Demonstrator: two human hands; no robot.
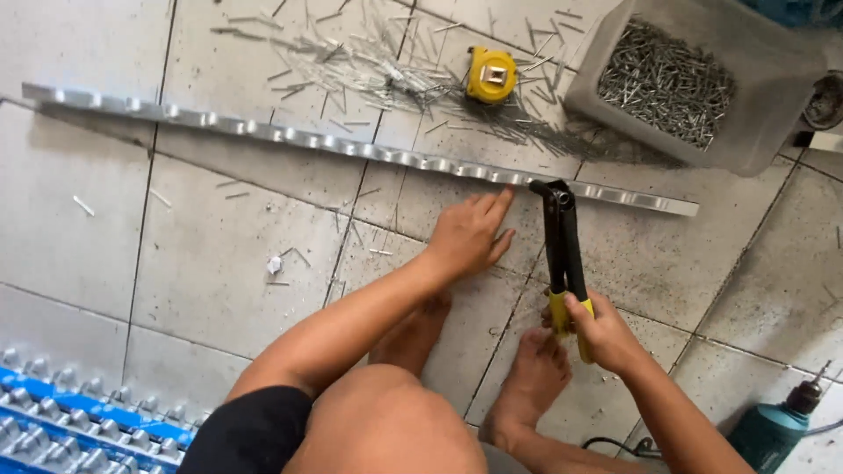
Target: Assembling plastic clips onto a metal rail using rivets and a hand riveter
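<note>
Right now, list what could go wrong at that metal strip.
The left hand presses the strip right beside the riveter head, so its fingers could get pinched. Bare feet rest among loose rivet pins on the tiles; one could prick a sole. The right hand may slip on the handles.

Grey tiled floor [79, 237] carrying a long shiny metal strip [290, 136], scattered thin metal pins [369, 61], a yellow tape measure [491, 75] and a grey plastic bin of rivets [773, 105].

Bare tile floor [211, 254] left of the hands lies open; beyond the metal strip [290, 136], scattered pins [369, 61], probably rivet stems, crowd it.
</note>
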